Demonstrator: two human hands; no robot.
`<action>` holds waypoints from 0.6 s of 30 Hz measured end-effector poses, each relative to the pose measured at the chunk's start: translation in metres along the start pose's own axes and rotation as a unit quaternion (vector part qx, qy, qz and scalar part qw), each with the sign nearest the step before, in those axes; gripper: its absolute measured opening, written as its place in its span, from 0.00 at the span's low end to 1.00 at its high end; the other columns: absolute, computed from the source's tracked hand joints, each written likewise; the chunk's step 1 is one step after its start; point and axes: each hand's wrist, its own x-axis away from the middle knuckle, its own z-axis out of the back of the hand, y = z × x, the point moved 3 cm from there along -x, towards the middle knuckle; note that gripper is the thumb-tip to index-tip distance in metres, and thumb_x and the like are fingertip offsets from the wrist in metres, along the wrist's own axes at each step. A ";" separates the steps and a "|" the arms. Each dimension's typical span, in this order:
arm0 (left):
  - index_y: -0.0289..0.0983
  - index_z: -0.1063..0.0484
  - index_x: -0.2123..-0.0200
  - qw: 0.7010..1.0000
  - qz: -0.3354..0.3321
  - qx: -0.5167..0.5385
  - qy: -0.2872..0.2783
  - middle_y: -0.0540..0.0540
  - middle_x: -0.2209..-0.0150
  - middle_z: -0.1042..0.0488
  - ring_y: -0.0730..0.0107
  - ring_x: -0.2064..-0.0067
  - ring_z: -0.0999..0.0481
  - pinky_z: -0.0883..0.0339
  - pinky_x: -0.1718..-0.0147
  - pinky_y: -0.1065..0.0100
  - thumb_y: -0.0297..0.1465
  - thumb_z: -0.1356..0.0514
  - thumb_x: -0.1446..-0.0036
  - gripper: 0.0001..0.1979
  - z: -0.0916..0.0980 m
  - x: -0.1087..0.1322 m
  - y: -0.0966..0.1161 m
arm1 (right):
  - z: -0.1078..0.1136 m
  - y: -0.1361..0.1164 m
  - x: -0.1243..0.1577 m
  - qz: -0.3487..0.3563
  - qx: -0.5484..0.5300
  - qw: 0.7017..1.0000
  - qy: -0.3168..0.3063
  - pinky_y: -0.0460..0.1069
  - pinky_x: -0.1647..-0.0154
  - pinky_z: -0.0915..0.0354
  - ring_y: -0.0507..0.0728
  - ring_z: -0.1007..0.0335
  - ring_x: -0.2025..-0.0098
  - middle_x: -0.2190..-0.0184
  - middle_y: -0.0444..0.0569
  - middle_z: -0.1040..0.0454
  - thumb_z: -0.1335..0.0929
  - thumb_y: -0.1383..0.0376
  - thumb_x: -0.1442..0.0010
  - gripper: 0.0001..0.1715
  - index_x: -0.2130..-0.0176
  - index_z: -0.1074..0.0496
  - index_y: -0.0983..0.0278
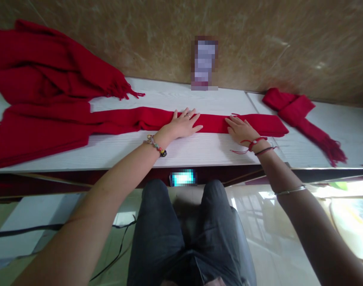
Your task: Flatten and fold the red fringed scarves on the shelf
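A long red scarf (212, 123) lies along the white table, folded into a narrow strip from its middle to its right end. Its left part is wider and spreads toward the table's left side. My left hand (183, 124) rests on the strip near its middle, fingers spread and palm down. Farther right, my right hand (241, 129) lies flat on the same strip, fingers stretched out toward the left. Neither hand is gripping the cloth.
Bunched red fringed cloth (59, 63) sits at the back left. A loosely knotted red scarf (300, 115) lies at the right. The white table (199, 153) meets a brown marbled wall (157, 35). A blurred upright item (204, 63) is at the back, and a lit screen (183, 178) below the front edge.
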 end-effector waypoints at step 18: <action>0.38 0.64 0.33 0.999 0.053 -0.013 0.000 0.47 0.32 0.66 0.54 0.32 0.69 0.70 0.40 0.40 0.51 0.60 0.40 0.37 0.002 0.007 -0.002 | 0.009 0.057 0.019 -0.120 0.042 0.990 -0.062 0.67 0.40 0.52 0.65 0.54 0.35 0.35 0.58 0.49 0.46 0.62 0.35 0.29 0.37 0.45 0.65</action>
